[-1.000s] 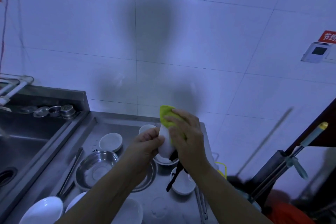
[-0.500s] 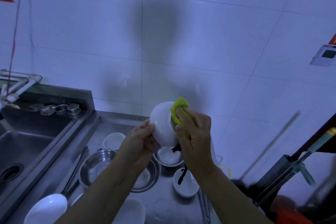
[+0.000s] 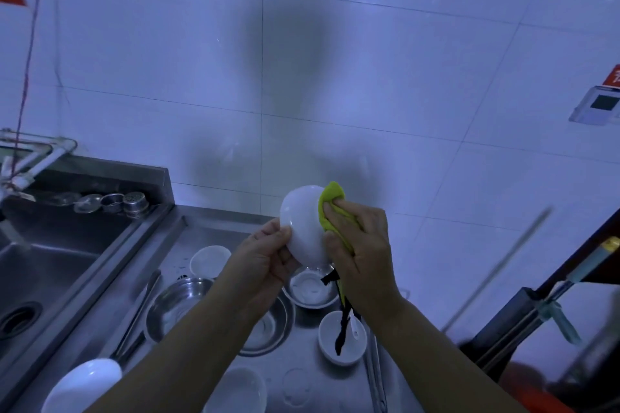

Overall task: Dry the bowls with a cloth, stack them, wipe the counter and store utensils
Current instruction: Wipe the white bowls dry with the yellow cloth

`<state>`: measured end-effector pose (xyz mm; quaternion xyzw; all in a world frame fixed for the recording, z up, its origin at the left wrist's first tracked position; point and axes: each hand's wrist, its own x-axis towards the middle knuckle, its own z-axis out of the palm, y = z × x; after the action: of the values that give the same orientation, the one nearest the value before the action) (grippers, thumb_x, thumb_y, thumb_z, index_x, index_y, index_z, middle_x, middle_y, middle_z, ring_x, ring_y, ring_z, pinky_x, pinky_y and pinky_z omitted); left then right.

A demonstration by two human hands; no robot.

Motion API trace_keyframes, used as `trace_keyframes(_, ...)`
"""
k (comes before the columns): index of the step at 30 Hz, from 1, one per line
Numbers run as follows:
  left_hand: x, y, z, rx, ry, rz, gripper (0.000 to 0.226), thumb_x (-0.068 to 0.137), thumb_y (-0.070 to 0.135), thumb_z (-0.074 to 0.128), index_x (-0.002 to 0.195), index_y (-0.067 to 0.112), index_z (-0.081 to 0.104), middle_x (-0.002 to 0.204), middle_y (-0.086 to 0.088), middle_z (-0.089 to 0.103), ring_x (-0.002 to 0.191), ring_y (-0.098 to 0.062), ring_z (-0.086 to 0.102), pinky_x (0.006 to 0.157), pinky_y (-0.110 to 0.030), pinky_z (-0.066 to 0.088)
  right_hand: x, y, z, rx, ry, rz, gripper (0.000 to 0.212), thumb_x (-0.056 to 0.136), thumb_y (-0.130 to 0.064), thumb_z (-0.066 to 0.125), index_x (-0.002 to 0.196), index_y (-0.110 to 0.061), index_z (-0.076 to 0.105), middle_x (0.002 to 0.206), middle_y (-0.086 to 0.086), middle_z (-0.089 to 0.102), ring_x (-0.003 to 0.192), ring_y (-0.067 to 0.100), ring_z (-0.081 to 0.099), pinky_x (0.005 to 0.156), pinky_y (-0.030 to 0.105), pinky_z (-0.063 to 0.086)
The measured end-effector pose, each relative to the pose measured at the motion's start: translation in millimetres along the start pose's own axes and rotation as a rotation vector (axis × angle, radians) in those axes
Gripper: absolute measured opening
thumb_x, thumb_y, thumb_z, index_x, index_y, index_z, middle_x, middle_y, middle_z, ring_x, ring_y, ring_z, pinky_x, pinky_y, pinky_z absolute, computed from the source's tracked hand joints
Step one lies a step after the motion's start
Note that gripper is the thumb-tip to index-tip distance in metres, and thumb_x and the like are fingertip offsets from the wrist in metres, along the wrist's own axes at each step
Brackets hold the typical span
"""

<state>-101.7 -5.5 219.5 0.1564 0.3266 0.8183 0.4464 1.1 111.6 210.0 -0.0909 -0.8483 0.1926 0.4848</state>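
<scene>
White bowl (image 3: 303,228) is held up in the air, centre of view, above the steel tabletop (image 3: 208,235), tipped on edge w/ its outside facing the camera. Looks like glazed ceramic: stiff, smooth, prob. slick if damp, and breakable if it drops onto the steel or the bowls below. Light enough for one hand, I'd judge. Best hold is the rim, thumb outside and fingers inside, not the curved wall.

Left hand (image 3: 265,258) grips the bowl's rim at approx. 8 o'clock, thumb pressed on the outer face, wrist cocked up, forearm rising from the 6 o'clock edge.

Right hand (image 3: 362,245) clutches the yellow-green cloth (image 3: 330,208), bunched and soft, against the bowl's 3 o'clock edge; fingers curled round the cloth, a black strap hanging below the wrist. Forearm comes in from 5 o'clock.

Other bowls: steel bowl (image 3: 177,305) at 7 o'clock of the hands, small white bowl (image 3: 342,339) at 5 o'clock, none stacked yet.
</scene>
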Motion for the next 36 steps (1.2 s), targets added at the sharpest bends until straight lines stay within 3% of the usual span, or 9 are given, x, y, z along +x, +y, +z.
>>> trace_keyframes(4,-0.3,-0.2,2.7,-0.004,0.061,0.010,0.017,0.090,0.001,0.042,0.092,0.001,0.058,0.076,-0.012,0.072,0.067,-0.018,0.071,0.055,-0.027,0.057,8.9,-5.8,-9.2,0.098,0.024,-0.006,0.031,0.093,-0.024,0.049,0.116,-0.014,0.066,0.113,0.000,0.062,0.105,0.018,0.051,0.091,0.032,0.045)
trace_keyframes(10,-1.8,-10.1,24.5,-0.027,0.070,0.001,0.016,0.075,0.012,0.055,0.088,0.006,0.061,0.070,-0.010,0.066,0.058,-0.017,0.064,0.051,-0.023,0.053,12.6,-28.9,12.1,-0.087,-0.102,-0.058,0.040,0.095,-0.034,0.042,0.123,-0.017,0.064,0.131,0.002,0.058,0.119,0.025,0.050,0.093,0.049,0.041)
trace_keyframes(16,-7.5,-5.5,21.4,-0.306,0.192,-0.099,0.010,0.086,0.006,0.050,0.083,0.000,0.058,0.065,-0.012,0.067,0.055,-0.015,0.067,0.055,-0.024,0.058,-20.7,-14.8,11.8,-0.111,0.027,-0.256,0.035,0.100,-0.028,0.040,0.120,-0.013,0.065,0.136,0.011,0.051,0.126,0.034,0.042,0.098,0.054,0.038)
trace_keyframes(20,-10.0,-3.1,21.3,-0.408,0.259,-0.089,0.017,0.093,0.006,0.045,0.093,-0.004,0.058,0.074,-0.019,0.071,0.063,-0.022,0.071,0.063,-0.037,0.056,-24.6,-11.0,9.5,0.041,0.158,-0.129,0.042,0.102,-0.030,0.033,0.119,-0.003,0.061,0.131,0.020,0.051,0.123,0.037,0.044,0.102,0.051,0.037)
trace_keyframes(23,-11.3,0.0,21.4,-0.480,0.250,-0.084,0.019,0.093,0.007,0.045,0.092,-0.004,0.061,0.080,-0.019,0.072,0.069,-0.023,0.072,0.061,-0.039,0.057,-17.0,-10.2,6.8,0.203,0.226,0.029,0.035,0.098,-0.020,0.038,0.125,-0.005,0.053,0.135,0.014,0.048,0.126,0.032,0.043,0.107,0.044,0.036)
trace_keyframes(28,-8.7,-9.4,21.9,-0.506,0.217,-0.141,0.034,0.095,0.011,0.040,0.125,-0.002,0.050,0.121,-0.019,0.060,0.116,-0.023,0.056,0.085,-0.036,0.052,-16.2,-17.8,15.9,-0.022,0.156,-0.116,0.035,0.095,-0.021,0.044,0.127,-0.016,0.059,0.139,0.013,0.046,0.132,0.036,0.035,0.109,0.048,0.029)
trace_keyframes(30,-10.2,-11.6,22.3,-0.485,0.192,-0.169,0.034,0.094,0.012,0.040,0.121,-0.004,0.051,0.112,-0.020,0.064,0.112,-0.023,0.057,0.082,-0.036,0.054,-23.9,-15.0,17.1,-0.084,0.132,-0.189,0.034,0.099,-0.026,0.041,0.126,-0.017,0.059,0.139,0.010,0.043,0.133,0.037,0.033,0.108,0.050,0.027)
trace_keyframes(32,-12.8,-13.1,19.5,-0.494,0.170,-0.167,0.035,0.090,0.010,0.043,0.121,-0.004,0.050,0.115,-0.021,0.062,0.114,-0.024,0.056,0.083,-0.039,0.053,-28.1,-12.3,15.4,-0.049,0.142,-0.184,0.035,0.100,-0.027,0.038,0.123,-0.015,0.061,0.137,0.011,0.042,0.131,0.037,0.034,0.109,0.049,0.027)
trace_keyframes(36,-14.9,-16.9,11.6,-0.491,0.153,-0.154,0.036,0.088,0.008,0.046,0.121,-0.004,0.052,0.121,-0.021,0.061,0.114,-0.026,0.057,0.077,-0.049,0.053,-28.2,-15.5,9.5,0.180,0.214,0.027,0.034,0.099,-0.021,0.037,0.128,-0.019,0.056,0.140,0.009,0.042,0.132,0.031,0.037,0.111,0.039,0.028)
